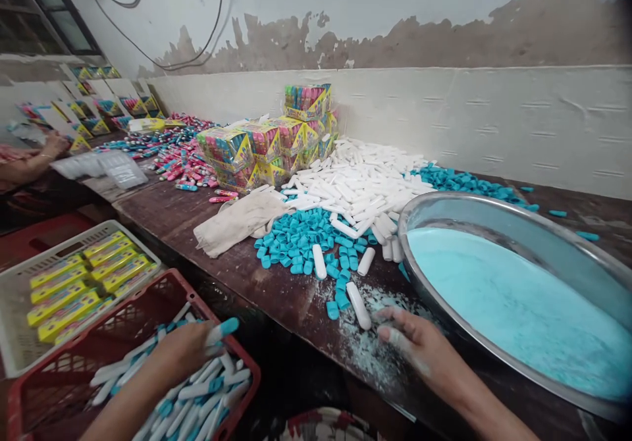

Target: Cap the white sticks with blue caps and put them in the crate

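Over a red crate point(241, 355) of white tubes with blue caps, my left hand point(190, 345) holds a tube whose blue cap sticks out past the fingers. My right hand point(409, 336), powdery, has its fingers apart, with nothing seen in them, beside a white tube point(358, 305) lying on the dark table point(291, 299). Behind that tube lie a heap of blue caps point(301, 233) and a large pile of white tubes point(360, 174). A metal basin point(451, 309) of light blue powder stands to the right of my right hand.
A cloth point(237, 220) lies left of the caps, before stacked display boxes point(276, 145). A pale crate point(148, 253) holds yellow packs. Pink and blue tubes point(185, 155) are heaped farther back. At far left, another person's hand point(55, 145) is near more boxes.
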A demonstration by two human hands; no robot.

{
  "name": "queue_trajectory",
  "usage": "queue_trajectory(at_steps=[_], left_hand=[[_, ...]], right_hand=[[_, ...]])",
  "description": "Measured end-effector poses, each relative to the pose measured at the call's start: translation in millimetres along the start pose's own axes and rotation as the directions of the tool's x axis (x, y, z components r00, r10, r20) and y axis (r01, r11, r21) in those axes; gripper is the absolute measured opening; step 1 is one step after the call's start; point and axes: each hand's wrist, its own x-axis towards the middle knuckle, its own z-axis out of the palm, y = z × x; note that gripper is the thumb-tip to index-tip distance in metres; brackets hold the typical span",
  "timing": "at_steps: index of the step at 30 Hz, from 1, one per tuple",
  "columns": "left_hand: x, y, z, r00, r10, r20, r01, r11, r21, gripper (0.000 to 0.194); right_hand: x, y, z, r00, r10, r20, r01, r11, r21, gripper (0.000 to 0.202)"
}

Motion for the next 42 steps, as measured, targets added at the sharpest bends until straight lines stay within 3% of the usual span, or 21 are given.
queue_trajectory(at_steps=[2,4,6,8,9,10,13,16,19,22,25,29,32,34,36,38,42], left_hand=[[0.2,-27.9,7.1,0.996,-0.083,-0.020,0.085,0.992,0.092,0.041],[5.2,-25.5,6.6,0.984,-0.067,-0.166,0.080,0.995,0.067,0.048],[13.3,3.8,1.0,0.926,0.037,-0.376,-0.071,0.994,-0.077,0.039],[21.9,48.0,-4.8,0.814,0.144,-0.563,-0.298,0.935,-0.193,0.030],[25.8,71.2,-6.3,0.755,0.184,-0.629,-0.399,0.890,-0.220,0.026],[29.5,93.3,-6.6,0.723,0.226,-0.653,-0.479,0.845,-0.238,0.023],[38.9,143.4,-0.5,0.717,0.318,-0.620,-0.588,0.753,-0.294,0.016],[45.6,166.3,10.5,0.724,0.336,-0.602,-0.613,0.714,-0.338,0.015],[48.9,170.6,18.5,0.709,0.306,-0.635,-0.630,0.680,-0.375,0.015],[50.5,168.1,22.0,0.666,0.283,-0.690,-0.667,0.639,-0.382,0.015],[53.9,165.7,24.8,0.615,0.263,-0.743,-0.697,0.622,-0.356,0.017],[62.8,164.1,31.6,0.524,0.258,-0.812,-0.710,0.659,-0.249,0.020],[69.4,163.0,36.9,0.448,0.288,-0.847,-0.715,0.684,-0.145,0.021],[72.1,161.9,39.3,0.410,0.300,-0.861,-0.713,0.694,-0.097,0.021],[73.8,160.6,40.6,0.377,0.309,-0.873,-0.709,0.703,-0.058,0.021],[75.5,159.2,41.1,0.358,0.324,-0.876,-0.700,0.714,-0.023,0.021],[79.6,156.6,41.1,0.323,0.359,-0.875,-0.693,0.720,0.040,0.020]], right_hand=[[4.6,7.5,-6.1,0.997,-0.030,-0.067,0.023,0.995,-0.099,0.029],[13.4,10.2,-6.5,0.993,-0.054,-0.108,0.034,0.982,-0.184,0.029],[24.1,8.2,-2.7,0.993,-0.056,-0.102,0.026,0.962,-0.271,0.028],[34.5,2.8,3.1,0.995,-0.068,-0.072,0.037,0.930,-0.367,0.025],[39.1,-0.5,6.0,0.996,-0.076,-0.054,0.047,0.909,-0.414,0.024],[43.1,-4.0,8.8,0.996,-0.079,-0.041,0.052,0.886,-0.462,0.023],[51.3,-14.0,16.2,0.999,-0.023,-0.035,-0.003,0.792,-0.610,0.021],[55.7,-20.5,22.4,0.998,0.039,-0.042,-0.058,0.695,-0.717,0.021],[58.1,-22.5,28.3,0.998,0.056,-0.029,-0.059,0.676,-0.735,0.017],[51.9,-23.4,30.0,0.997,0.061,-0.046,-0.076,0.709,-0.702,0.013],[28.5,-27.4,16.2,0.997,-0.006,-0.082,-0.048,0.763,-0.645,0.011],[-13.1,-34.3,-41.0,0.966,-0.171,-0.194,0.023,0.804,-0.595,0.014],[-24.5,-27.4,-98.8,0.919,-0.168,-0.358,-0.122,0.740,-0.661,0.019],[-18.0,-13.9,-129.4,0.947,-0.052,-0.317,-0.213,0.637,-0.741,0.016],[-4.7,2.9,-146.5,0.977,0.084,-0.194,-0.208,0.541,-0.815,0.014],[9.9,17.7,-150.4,0.980,0.146,-0.134,-0.192,0.528,-0.827,0.015],[29.0,32.3,-137.6,0.983,0.162,-0.091,-0.170,0.592,-0.788,0.016]])
